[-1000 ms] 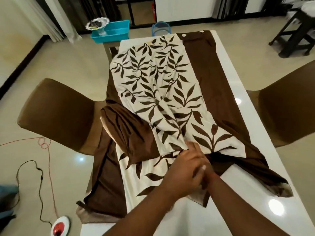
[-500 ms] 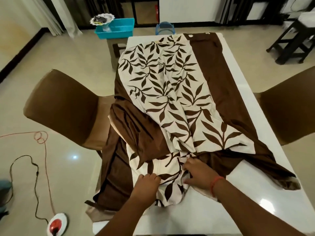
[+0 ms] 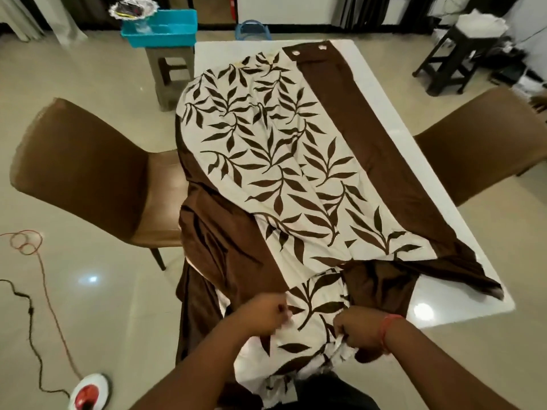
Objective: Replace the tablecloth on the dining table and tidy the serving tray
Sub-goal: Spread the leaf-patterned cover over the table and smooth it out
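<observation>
A cream tablecloth (image 3: pixel 275 161) with dark leaf print and brown borders lies rumpled along the white dining table (image 3: pixel 393 149), its left side hanging over the table edge. Its near end is bunched and drawn off the table's front edge toward my body. My left hand (image 3: pixel 262 313) is closed on the cloth's near left part. A hand's width to the right, my right hand (image 3: pixel 359 328), with a red wrist thread, is fisted on the gathered near right part. A turquoise serving tray (image 3: pixel 165 28) sits on a grey stool beyond the table's far left corner.
Brown chairs stand on the left (image 3: pixel 88 176) and the right (image 3: pixel 485 137) of the table. A dark stool (image 3: pixel 461 54) with white cloth is at the back right. Cables and a red-white device (image 3: pixel 88 392) lie on the floor at the left.
Both hands have pulled back from the tabletop toward me, separating and dragging the cloth's near end over the front edge. The view has risen and shows more of the table.
</observation>
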